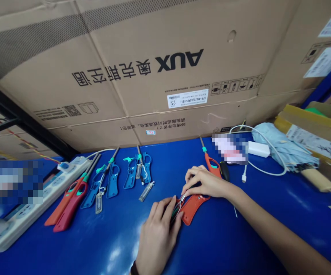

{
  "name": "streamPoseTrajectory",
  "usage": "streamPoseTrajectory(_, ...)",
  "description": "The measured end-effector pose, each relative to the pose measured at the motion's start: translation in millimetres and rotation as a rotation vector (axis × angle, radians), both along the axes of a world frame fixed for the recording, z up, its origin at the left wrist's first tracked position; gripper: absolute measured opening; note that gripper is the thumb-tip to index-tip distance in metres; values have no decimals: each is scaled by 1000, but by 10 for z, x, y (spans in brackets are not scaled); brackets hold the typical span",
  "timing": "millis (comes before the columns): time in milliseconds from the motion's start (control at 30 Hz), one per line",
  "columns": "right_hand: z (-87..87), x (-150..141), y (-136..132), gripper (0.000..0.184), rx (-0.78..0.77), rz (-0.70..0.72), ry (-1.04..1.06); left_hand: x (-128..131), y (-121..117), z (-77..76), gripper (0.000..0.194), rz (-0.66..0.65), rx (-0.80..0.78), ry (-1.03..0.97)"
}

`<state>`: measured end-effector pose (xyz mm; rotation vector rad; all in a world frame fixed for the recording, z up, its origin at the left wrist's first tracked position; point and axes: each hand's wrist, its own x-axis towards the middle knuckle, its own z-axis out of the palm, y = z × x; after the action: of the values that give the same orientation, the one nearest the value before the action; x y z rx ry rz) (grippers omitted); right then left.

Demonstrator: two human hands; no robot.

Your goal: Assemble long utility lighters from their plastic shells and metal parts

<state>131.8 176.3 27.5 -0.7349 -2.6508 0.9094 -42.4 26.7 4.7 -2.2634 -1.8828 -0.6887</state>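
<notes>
Near the middle of the blue table, my left hand [159,233] is closed around part of an opened orange lighter, mostly hidden by its fingers. My right hand [204,183] pinches a small silver piece [183,198] with a white wire, right above the left fingertips. Beneath the right hand lies an orange lighter shell half [192,209]. Behind it a red-orange lighter part [212,165] with a metal tube points to the back, beside a black screwdriver handle [225,171]. To the left, a clear fuel tank [146,191] lies loose.
Opened blue lighters [113,180] with wires and tanks lie further left. Two whole red lighters [70,206] rest beside a white power strip [39,202]. A white charger [258,149] with cable, a folded umbrella [282,147] and a cardboard box [317,133] stand right. A large carton [142,95] closes the back.
</notes>
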Motion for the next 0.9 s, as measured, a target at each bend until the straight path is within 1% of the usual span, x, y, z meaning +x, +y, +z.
streamPoseTrajectory(133,15,-12,5,21,9,15,-22,12,9,4,29,-17,-12,-16)
streamPoseTrajectory(233,27,-18,10,20,10,21,-41,-28,1,45,33,-34,-26,-63)
streamPoseTrajectory(333,33,-17,13,19,-7,14,-38,-113,-60,110,40,-54,-33,-138)
streamPoseTrajectory(400,30,-13,12,19,-15,13,-29,-162,-124,135,36,-46,-53,-172)
streamPoseTrajectory(533,20,-5,-1,21,-26,27,-15,-165,-219,95,28,-1,-104,-220)
streamPoseTrajectory(667,17,-7,-20,24,-75,33,1,-94,-213,25,23,55,-115,-262)
streamPoseTrajectory(767,14,-10,-27,24,-86,31,8,-55,-195,19,18,54,-108,-280)
streamPoseTrajectory(900,7,-11,-28,22,-85,26,0,-22,-189,32,25,33,-86,-295)
